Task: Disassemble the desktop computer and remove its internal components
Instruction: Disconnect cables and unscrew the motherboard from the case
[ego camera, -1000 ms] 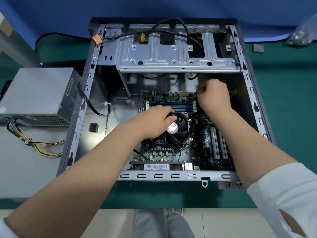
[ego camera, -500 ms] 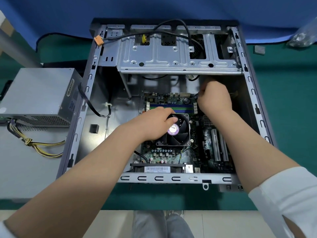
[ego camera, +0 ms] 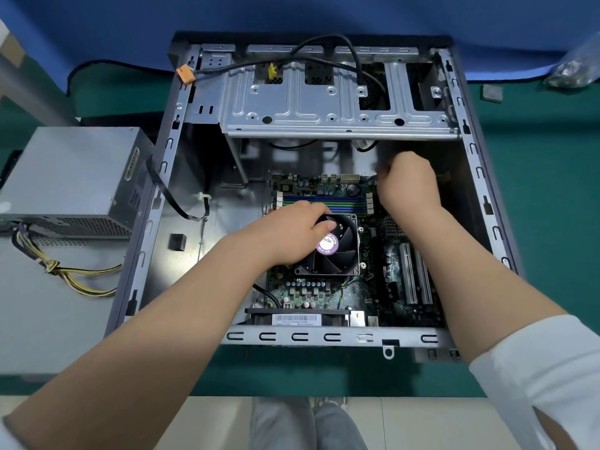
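Head view, case: an open grey metal desktop computer case (ego camera: 168, 177) lies on its side on a green work mat (ego camera: 539, 222), its panel off and its inside facing up.
Head view, motherboard: a green circuit board (ego camera: 328, 186) sits on the case floor, toward the right, with blue and green memory slots (ego camera: 321, 203) across its far part.
Head view, fan: a black square cooler fan with a purple round label (ego camera: 337, 254) stands on the board's middle.
Head view, left hand: the left hand (ego camera: 292, 228) rests on the fan's left top edge, fingers bent over the frame, thumb tip touching the fan near the label.
Head view, right hand: the right hand (ego camera: 406, 186) is curled into a loose fist at the board's far right corner; whatever its fingertips may pinch is hidden and blurred.
Head view, drive cage: a silver stamped steel drive cage (ego camera: 324, 105) spans the far end, black cables (ego camera: 350, 50) looping over it.
Head view, power supply: a grey metal power supply box (ego camera: 71, 177) lies outside the case at left, its yellow and black wire bundle (ego camera: 74, 274) trailing nearby.
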The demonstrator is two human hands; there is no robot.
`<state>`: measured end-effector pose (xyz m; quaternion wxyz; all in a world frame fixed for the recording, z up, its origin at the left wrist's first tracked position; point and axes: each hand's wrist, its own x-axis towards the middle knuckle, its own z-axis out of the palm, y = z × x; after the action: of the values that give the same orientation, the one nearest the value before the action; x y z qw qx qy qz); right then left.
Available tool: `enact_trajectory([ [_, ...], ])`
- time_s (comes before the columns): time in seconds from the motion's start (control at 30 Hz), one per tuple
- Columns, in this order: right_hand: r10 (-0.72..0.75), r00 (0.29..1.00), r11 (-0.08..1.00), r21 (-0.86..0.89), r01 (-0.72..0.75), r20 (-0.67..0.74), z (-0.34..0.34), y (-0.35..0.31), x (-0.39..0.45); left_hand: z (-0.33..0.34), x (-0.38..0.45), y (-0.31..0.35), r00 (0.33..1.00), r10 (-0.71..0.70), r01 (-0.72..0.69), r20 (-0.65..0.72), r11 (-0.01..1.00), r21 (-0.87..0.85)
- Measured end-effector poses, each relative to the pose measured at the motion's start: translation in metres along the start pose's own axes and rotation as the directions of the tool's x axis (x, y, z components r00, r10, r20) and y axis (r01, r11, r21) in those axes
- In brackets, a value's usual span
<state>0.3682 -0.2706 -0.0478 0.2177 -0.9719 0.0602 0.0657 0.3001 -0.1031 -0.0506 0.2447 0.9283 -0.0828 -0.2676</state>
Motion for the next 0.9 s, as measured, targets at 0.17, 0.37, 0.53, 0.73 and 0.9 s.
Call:
enact_trajectory([
  [0.17, -0.043, 0.997, 0.997, 0.069, 0.039, 0.057, -0.0002, -0.0034, -0.0030, -0.0003, -0.0011, 0.0012, 1.000, 0.004, -0.004, -0.004, 1.000, 0.003],
  [0.37, 0.045, 0.999, 0.998, -0.035, -0.045, 0.000, 0.0004, -0.0009, -0.0035, -0.0015, -0.0017, 0.0011, 1.000, 0.001, -0.001, 0.003, 1.000, -0.001],
  [0.53, 0.000, 1.000, 0.995, 0.104, 0.002, -0.015, 0.0016, -0.0001, 0.0004, -0.0015, -0.0020, 0.0019, 1.000, -0.003, 0.003, 0.003, 1.000, -0.002],
  [0.73, 0.038, 0.999, 0.984, 0.175, -0.040, 0.018, 0.0027, 0.0001, 0.0032, -0.0012, -0.0016, 0.0014, 1.000, -0.005, 0.005, 0.006, 1.000, -0.004],
  [0.9, 0.074, 0.997, 0.997, -0.005, -0.074, -0.027, 0.0003, 0.0031, -0.0002, -0.0016, -0.0015, 0.0020, 1.000, -0.009, 0.009, 0.004, 1.000, 0.007],
])
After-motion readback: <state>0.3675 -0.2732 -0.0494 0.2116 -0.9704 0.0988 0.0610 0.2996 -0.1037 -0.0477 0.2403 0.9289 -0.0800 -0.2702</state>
